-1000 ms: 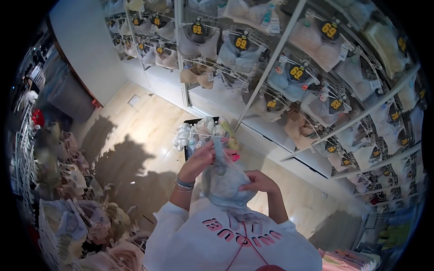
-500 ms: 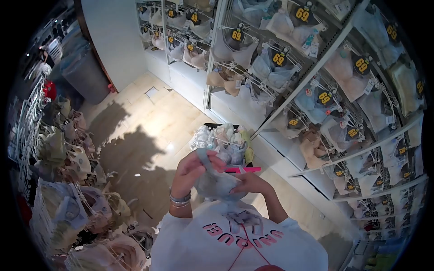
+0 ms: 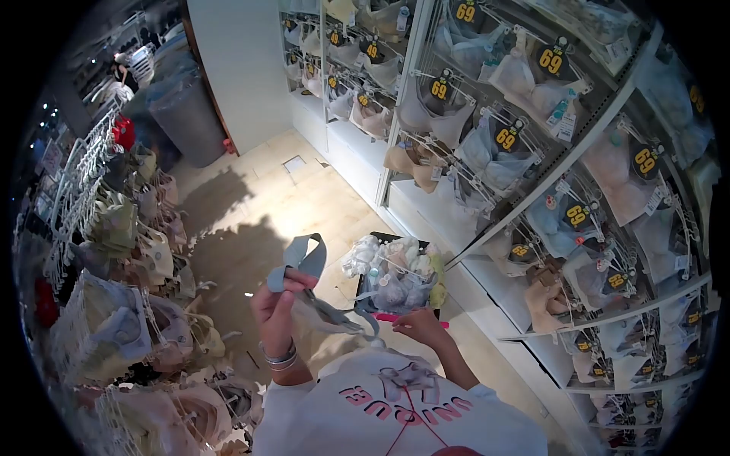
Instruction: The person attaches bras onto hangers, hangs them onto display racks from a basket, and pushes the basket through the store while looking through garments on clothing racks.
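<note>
A grey-blue bra hangs in the air in front of my chest, its wide strap looped above my fingers. My left hand is closed on that strap, with bracelets at the wrist. My right hand is closed, fingertips pinched together just to the right of the bra's lower end. Whether it grips the bra or something thin cannot be made out. Behind its fingers runs a bright pink bar at the near edge of a black basket. Pale bras are heaped in the basket.
On the right, shelving carries rows of bras with yellow "69" tags. A hanging rack of bras runs along the left. A large grey bin stands by a white wall panel. Farther back, a person is visible.
My left hand has moved left and down, drawing the bra out sideways. My right hand has moved slightly right, away from the bra's cup. The view has shifted, uncovering more of the basket.
</note>
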`<action>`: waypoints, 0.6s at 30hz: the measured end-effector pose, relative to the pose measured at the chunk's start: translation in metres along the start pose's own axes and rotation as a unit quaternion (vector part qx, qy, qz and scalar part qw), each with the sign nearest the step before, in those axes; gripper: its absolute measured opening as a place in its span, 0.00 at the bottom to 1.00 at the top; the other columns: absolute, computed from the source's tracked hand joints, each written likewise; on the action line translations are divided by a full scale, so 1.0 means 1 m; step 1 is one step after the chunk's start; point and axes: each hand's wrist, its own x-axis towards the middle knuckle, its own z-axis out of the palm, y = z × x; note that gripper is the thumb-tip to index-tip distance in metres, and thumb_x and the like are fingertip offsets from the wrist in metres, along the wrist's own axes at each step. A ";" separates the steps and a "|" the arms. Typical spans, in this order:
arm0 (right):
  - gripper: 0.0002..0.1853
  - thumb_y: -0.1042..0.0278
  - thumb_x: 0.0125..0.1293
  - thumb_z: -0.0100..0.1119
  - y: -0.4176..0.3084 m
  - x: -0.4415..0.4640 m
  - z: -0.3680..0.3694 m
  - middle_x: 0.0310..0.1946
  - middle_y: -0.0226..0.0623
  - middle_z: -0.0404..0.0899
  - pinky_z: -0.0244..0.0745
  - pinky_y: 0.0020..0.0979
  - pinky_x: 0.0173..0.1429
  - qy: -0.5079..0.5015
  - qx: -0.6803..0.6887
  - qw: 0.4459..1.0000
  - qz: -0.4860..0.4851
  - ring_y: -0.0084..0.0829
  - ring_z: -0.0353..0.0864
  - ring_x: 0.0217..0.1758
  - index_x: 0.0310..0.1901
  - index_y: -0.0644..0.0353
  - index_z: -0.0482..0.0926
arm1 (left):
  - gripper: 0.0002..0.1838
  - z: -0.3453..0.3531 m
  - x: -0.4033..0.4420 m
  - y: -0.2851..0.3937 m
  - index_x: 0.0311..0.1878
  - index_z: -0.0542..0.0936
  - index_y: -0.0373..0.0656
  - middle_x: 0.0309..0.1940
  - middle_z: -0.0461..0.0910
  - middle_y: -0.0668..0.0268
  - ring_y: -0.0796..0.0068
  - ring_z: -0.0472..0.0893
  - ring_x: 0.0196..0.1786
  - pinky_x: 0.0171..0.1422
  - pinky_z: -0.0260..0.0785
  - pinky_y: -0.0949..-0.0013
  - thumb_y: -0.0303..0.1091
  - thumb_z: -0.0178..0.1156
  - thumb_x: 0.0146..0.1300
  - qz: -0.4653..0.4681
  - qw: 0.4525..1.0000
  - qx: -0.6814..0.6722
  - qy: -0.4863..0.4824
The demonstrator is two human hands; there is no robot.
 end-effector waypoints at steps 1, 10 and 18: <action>0.12 0.56 0.59 0.61 0.007 0.005 0.007 0.32 0.35 0.84 0.74 0.36 0.45 -0.015 0.057 0.998 -0.009 0.37 0.82 0.41 0.37 0.54 0.84 | 0.08 0.003 0.001 0.003 0.40 0.78 0.33 0.42 0.79 0.51 0.62 0.79 0.46 0.53 0.70 0.62 0.25 0.50 0.64 0.008 1.000 -0.005 -0.005; 0.31 0.51 0.61 0.60 -0.011 0.071 0.013 0.54 0.50 0.73 0.70 0.39 0.56 -0.051 0.254 0.958 -0.123 0.43 0.76 0.52 0.62 0.56 0.68 | 0.09 0.038 0.028 -0.005 0.38 0.80 0.33 0.44 0.81 0.53 0.65 0.80 0.45 0.50 0.72 0.66 0.26 0.52 0.62 -0.046 0.983 0.167 -0.060; 0.26 0.56 0.57 0.61 -0.005 0.129 0.077 0.49 0.45 0.76 0.69 0.39 0.56 -0.052 0.073 0.994 -0.059 0.45 0.74 0.54 0.57 0.53 0.73 | 0.11 -0.007 0.032 -0.014 0.36 0.82 0.33 0.43 0.82 0.53 0.66 0.80 0.45 0.52 0.70 0.65 0.29 0.53 0.63 -0.124 0.985 0.120 0.010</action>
